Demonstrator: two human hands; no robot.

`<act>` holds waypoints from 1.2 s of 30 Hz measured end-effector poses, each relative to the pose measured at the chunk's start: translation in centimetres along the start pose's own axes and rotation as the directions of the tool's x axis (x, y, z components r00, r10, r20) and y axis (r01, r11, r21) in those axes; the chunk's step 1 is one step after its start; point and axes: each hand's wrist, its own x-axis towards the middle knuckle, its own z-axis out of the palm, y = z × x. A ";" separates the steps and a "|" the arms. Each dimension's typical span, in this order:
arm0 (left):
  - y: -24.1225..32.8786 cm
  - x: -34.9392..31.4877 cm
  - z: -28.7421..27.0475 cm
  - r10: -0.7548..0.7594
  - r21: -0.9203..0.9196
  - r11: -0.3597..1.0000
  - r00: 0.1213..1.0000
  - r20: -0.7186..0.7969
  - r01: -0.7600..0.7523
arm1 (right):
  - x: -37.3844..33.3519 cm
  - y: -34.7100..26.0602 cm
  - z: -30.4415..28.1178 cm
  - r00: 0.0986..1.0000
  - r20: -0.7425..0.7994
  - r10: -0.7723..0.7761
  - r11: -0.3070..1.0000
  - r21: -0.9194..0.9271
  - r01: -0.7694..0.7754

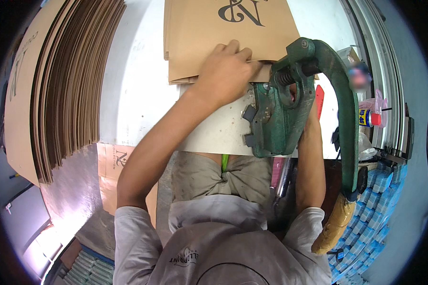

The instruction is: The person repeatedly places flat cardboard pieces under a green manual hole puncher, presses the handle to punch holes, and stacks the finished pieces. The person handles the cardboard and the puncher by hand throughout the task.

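Kraft paper bag lies toward far edge of white worktop, its near right corner beside green hand press. Left hand over bag's near edge, fingers bent; whether pinching paper, cannot tell. Right hand mostly hidden behind press; grasp cannot be told. Press stands at worktop's near edge, blocking view. Tall bag stack lines left side; red-capped spray can toward right edge.
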 end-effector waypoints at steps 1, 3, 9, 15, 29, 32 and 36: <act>0.8 0.3 0.3 -0.022 -0.030 0.999 1.000 0.002 0.022 | -0.2 0.8 -0.3 0.999 -0.011 0.033 0.999 0.016 -0.033; 1.5 0.6 0.5 -0.050 -0.090 0.995 0.999 0.019 0.051 | -0.4 1.4 -1.1 0.996 -0.051 0.068 0.997 0.032 -0.067; 1.3 0.8 0.6 -0.023 -0.104 0.994 0.998 0.052 0.029 | -1.7 0.4 0.2 0.988 -0.128 0.087 0.996 -0.007 -0.088; 2.5 0.7 0.3 -0.078 -0.163 0.982 0.990 0.114 0.096 | -2.5 0.3 0.7 0.995 -0.103 0.015 0.997 -0.074 -0.023; 2.1 -0.7 0.1 -0.085 -0.023 0.996 0.990 0.113 0.088 | -1.9 3.1 -0.4 0.993 0.076 -0.085 0.873 -0.475 0.111; 2.0 -0.5 0.7 -0.050 -0.058 0.997 0.997 0.061 0.054 | -2.9 -1.2 0.1 1.000 -0.009 -0.011 0.618 -0.786 0.000; 1.8 -0.2 1.5 -0.053 -0.047 0.997 0.996 0.065 0.056 | -9.5 -10.1 0.0 0.943 0.012 -0.333 0.361 -0.922 0.139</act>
